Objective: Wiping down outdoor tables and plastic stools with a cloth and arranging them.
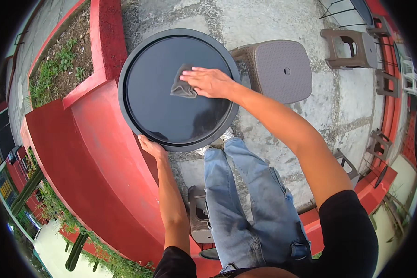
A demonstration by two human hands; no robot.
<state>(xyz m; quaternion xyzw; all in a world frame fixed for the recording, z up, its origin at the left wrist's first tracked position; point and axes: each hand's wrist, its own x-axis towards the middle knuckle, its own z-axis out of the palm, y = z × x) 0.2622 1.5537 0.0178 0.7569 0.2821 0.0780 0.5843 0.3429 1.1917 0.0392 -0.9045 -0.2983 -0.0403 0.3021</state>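
Before me is a round black tabletop (148, 92) with a raised rim and a glossy surface that shows reflections. My right hand (211, 83) presses a dark grey cloth (183, 90) onto it, a little right of the middle. The fingers reach over the cloth and point left; part of the cloth bunches out below them. At the near left of the rim, my left hand (152, 147) grips the edge, some of its fingers hidden by the rim. Whatever supports the tabletop is out of sight beneath it.
A brown woven-pattern plastic stool (282, 72) stands just right of the tabletop. On the left, a curved red bench (102, 134) runs along a planted bed (62, 60). More brown stools (352, 48) line the right side. Another stool (199, 215) is beside my legs.
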